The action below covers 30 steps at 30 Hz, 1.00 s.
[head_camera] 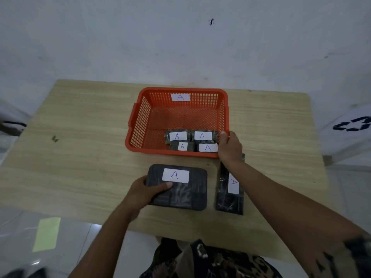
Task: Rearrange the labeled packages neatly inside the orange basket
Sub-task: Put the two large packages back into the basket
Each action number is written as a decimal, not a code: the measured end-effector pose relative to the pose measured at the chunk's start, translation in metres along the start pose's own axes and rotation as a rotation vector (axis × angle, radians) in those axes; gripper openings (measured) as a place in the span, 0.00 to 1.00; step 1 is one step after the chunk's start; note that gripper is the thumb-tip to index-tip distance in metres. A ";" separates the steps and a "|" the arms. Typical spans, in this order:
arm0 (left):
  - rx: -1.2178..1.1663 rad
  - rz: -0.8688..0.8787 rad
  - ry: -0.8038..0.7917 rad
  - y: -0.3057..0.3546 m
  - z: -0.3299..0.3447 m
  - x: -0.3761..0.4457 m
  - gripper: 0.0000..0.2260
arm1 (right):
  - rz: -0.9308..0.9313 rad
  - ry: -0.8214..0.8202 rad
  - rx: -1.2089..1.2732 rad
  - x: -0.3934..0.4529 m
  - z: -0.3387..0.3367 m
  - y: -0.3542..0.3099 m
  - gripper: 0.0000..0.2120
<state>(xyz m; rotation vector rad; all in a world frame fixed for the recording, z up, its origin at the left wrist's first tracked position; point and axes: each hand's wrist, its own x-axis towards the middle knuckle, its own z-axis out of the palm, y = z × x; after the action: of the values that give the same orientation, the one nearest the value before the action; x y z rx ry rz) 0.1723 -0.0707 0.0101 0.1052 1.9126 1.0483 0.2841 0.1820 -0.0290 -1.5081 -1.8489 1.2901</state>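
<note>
An orange basket (140,117) with an "A" label on its far wall stands on the wooden table. Several small dark packages with white "A" labels (202,135) lie in its near right corner. A large flat dark package (188,195) with an "A" label lies on the table in front of the basket; my left hand (144,192) grips its left edge, thumb on top. A long narrow dark package (228,199) with an "A" label lies to its right, partly under my right forearm. My right hand (229,147) holds the basket's near right corner.
The wooden table (80,147) stands against a white wall. A white bag with a recycling symbol (351,127) stands at the right. A pale green sheet (47,233) lies on the tiled floor at the lower left.
</note>
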 end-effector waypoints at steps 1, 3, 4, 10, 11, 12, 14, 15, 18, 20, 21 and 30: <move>0.014 0.015 -0.062 0.013 -0.008 -0.003 0.26 | -0.007 -0.012 0.023 0.002 -0.002 -0.002 0.17; 0.010 0.062 -0.146 0.039 -0.021 -0.005 0.26 | -0.025 -0.038 0.054 0.006 -0.003 -0.004 0.18; -0.008 0.090 -0.164 0.052 -0.025 -0.002 0.26 | -0.036 -0.040 0.059 0.007 -0.003 -0.005 0.18; -0.055 0.256 0.011 0.117 -0.007 0.046 0.23 | -0.044 0.035 0.082 0.010 0.007 -0.001 0.14; -0.031 0.262 0.024 0.123 -0.001 0.056 0.24 | -0.047 0.046 0.084 0.009 0.008 -0.001 0.14; -0.013 0.256 0.035 0.128 0.006 0.065 0.26 | -0.050 0.053 0.089 0.008 0.009 -0.001 0.14; -0.005 0.241 0.059 0.136 0.018 0.083 0.29 | -0.055 0.067 0.104 0.007 0.011 -0.001 0.15; -0.002 0.244 0.067 0.139 0.024 0.092 0.30 | -0.054 0.071 0.110 0.007 0.011 -0.001 0.16; 0.002 0.274 0.073 0.144 0.041 0.113 0.25 | -0.044 0.059 0.120 0.006 0.012 0.001 0.16; 0.008 0.276 0.066 0.145 0.049 0.127 0.22 | -0.049 0.054 0.142 0.005 0.012 0.003 0.16; 0.017 0.282 0.064 0.146 0.052 0.134 0.22 | -0.053 0.055 0.147 0.005 0.012 0.004 0.17; 0.011 0.173 0.093 0.158 0.065 0.200 0.31 | -0.079 0.099 0.134 0.006 0.015 0.006 0.14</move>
<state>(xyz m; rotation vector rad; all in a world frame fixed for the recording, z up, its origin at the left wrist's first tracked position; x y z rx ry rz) 0.0559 0.1621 -0.0284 0.2356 2.0219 1.1752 0.2734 0.1812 -0.0426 -1.3894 -1.7075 1.2534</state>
